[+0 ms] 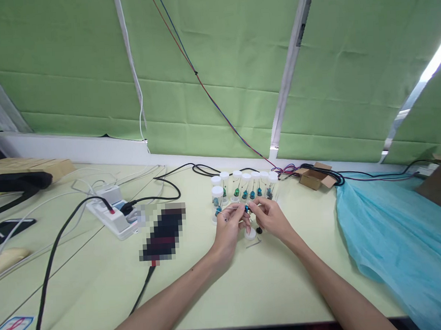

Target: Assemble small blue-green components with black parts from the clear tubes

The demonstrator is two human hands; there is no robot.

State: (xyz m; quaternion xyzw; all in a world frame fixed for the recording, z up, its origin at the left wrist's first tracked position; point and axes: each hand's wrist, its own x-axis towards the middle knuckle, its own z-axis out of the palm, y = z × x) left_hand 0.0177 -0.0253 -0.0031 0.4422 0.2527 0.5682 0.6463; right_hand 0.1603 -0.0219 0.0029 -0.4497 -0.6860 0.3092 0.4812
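A small blue part (247, 208) with a thin wire is pinched between my two hands. My left hand (228, 227) has its fingers closed on the part and the wire, which runs out to the left. From the other side, the fingertips of my right hand (272, 218) grip the same part, hiding most of it. Just below my fingers lie a white cap (250, 234), a black round piece (259, 230) and a small L-shaped metal key (252, 244). Behind my hands stand several clear tubes (237, 186) with white lids, with blue or green wired parts inside.
Left of my arms are a pixelated dark device (163, 233) on a cable and a white power strip (114, 217). Black cables (177, 184) run along the wall. An open cardboard box (315, 176) stands behind, and a blue sheet (390, 230) covers the right side.
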